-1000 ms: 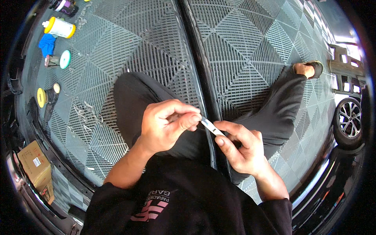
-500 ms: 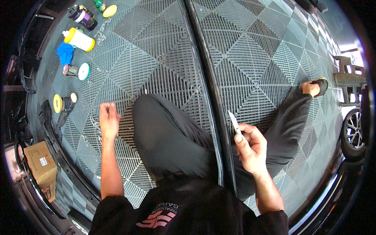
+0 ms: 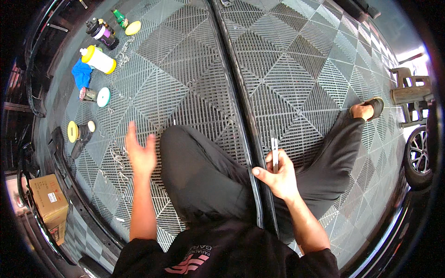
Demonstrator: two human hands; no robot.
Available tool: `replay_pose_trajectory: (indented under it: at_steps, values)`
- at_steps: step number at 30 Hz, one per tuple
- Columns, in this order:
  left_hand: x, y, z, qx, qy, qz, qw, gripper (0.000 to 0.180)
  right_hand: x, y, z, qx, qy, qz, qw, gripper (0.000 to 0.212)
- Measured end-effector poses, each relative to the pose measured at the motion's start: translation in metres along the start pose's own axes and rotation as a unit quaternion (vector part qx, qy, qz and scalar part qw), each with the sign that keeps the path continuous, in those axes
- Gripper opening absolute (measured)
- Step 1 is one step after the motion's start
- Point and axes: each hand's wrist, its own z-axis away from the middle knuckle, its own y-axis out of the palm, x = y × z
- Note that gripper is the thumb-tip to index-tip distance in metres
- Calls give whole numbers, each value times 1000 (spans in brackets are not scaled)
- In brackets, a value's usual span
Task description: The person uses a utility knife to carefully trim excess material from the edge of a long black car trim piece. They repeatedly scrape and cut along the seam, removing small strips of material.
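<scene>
A long, glossy black strip, like the edge of a car panel (image 3: 242,99), runs from the far side down over my lap. My right hand (image 3: 282,178) is closed around a slim utility knife (image 3: 275,155), whose tip points away from me. The thumb of that hand reaches onto the strip, while the knife stands just to the right of it. Left of my raised knee, my left hand (image 3: 141,153) hangs open, thumb and fingers apart, slightly blurred and holding nothing.
Grey grated tiles (image 3: 194,60) cover the floor. At left are a polisher with a yellow pad (image 3: 79,133), a teal-edged pad (image 3: 103,97), a blue cloth (image 3: 82,73), a white-and-yellow bottle (image 3: 99,59) and a cardboard box (image 3: 50,199). A car wheel (image 3: 418,156) stands at far right.
My left hand has opened from curled fingers and shifted a little right. My right hand has moved left, bringing its thumb onto the strip, and the knife now points more directly away from me.
</scene>
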Motion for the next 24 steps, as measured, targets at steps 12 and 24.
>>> replay_pose_trajectory:
  at_steps: [12, 24]
  values:
    - [-214, 107, 24, 286, -241, 654, 658, 54, 6, 7, 15, 38, -81, -63, 994, 26]
    - [-256, 94, -54, 336, -230, 628, 664, 74, 80, 18, -135, 1, -196, -111, 974, 29]
